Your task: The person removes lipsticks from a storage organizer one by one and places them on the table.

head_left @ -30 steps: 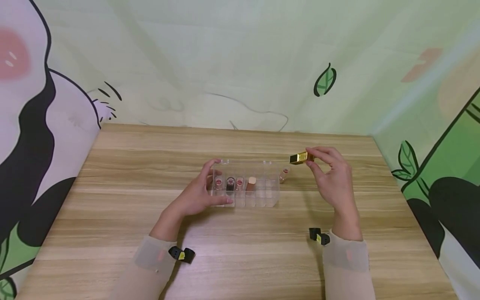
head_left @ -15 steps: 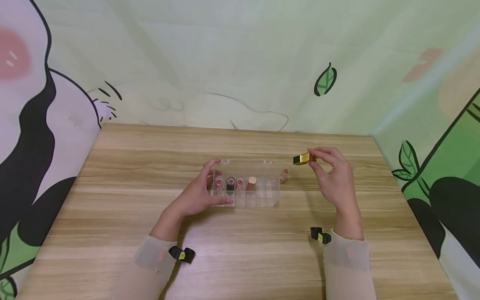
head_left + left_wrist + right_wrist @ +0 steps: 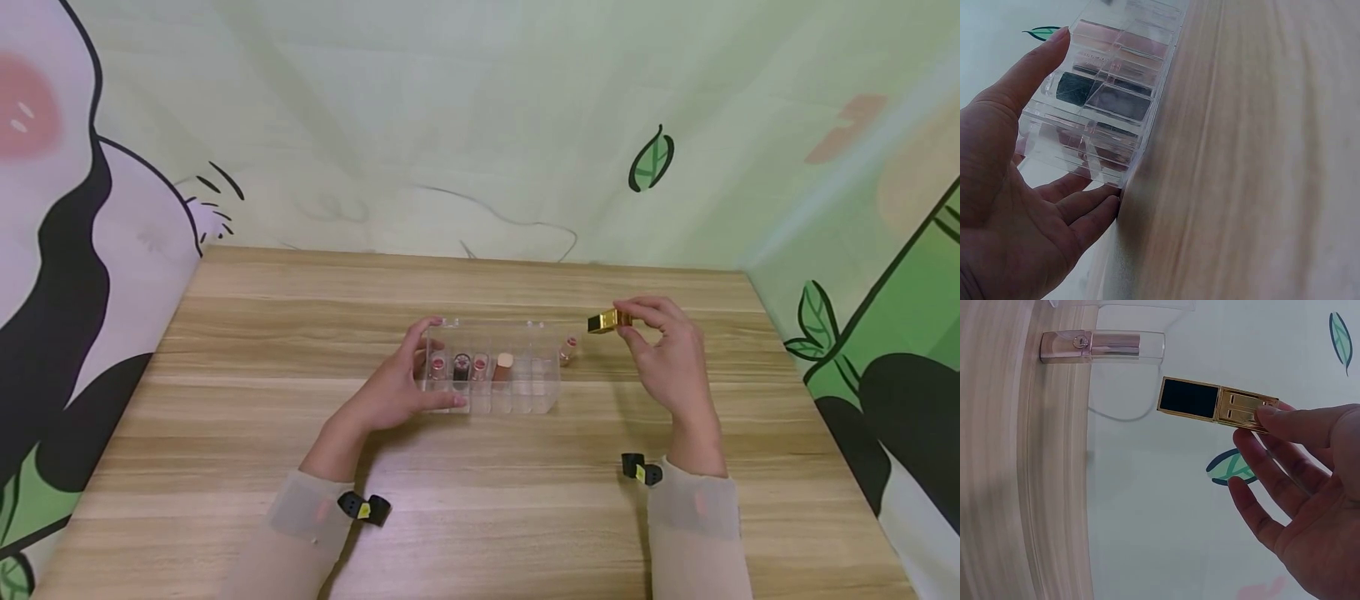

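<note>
A clear plastic lipstick organizer (image 3: pixel 542 398) stands on the table. My left hand (image 3: pixel 390 390) grips its left end, thumb along the front. Several lipsticks sit in the slots, among them a brown one (image 3: pixel 502 369) and a dark one (image 3: pixel 461 369). My right hand (image 3: pixel 667 367) pinches a gold-and-black lipstick (image 3: pixel 609 320) by one end, in the air right of the organizer. In the right wrist view, that lipstick (image 3: pixel 1189 399) shows a black panel framed in gold. A clear-capped pink lipstick (image 3: pixel 1116 347) stands upright on the table beside the organizer, apart from my right hand.
The wooden table (image 3: pixel 480 508) ends at a printed cloth backdrop (image 3: pixel 375 125) with leaf and panda drawings. Black devices (image 3: pixel 363 508) are strapped at both wrists.
My right hand has shifted slightly right with the gold-and-black lipstick, which has moved a little away from the organizer. My left hand and the organizer have stayed in place.
</note>
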{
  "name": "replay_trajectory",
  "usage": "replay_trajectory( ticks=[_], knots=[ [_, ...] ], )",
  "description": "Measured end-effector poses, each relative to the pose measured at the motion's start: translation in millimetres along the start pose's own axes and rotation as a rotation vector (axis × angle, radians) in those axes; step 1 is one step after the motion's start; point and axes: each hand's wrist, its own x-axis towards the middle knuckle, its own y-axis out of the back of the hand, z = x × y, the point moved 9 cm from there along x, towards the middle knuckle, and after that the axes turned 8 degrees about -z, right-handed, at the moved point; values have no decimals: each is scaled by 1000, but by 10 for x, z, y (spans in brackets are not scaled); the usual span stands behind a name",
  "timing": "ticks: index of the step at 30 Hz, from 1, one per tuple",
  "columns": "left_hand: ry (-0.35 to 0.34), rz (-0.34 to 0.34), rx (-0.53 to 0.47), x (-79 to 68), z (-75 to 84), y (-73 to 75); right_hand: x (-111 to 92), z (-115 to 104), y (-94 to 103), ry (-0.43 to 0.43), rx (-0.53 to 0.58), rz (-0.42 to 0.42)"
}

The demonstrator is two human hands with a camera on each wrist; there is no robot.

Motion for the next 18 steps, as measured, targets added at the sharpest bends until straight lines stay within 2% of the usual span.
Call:
replay_trajectory(
  ticks=[6,18],
  knots=[
    [0,2,5,-1,5,5,16,86,-65,-52,3,-48],
    [4,-3,8,-20,28,2,28,182,-215,-76,-25,-152]
  ],
)
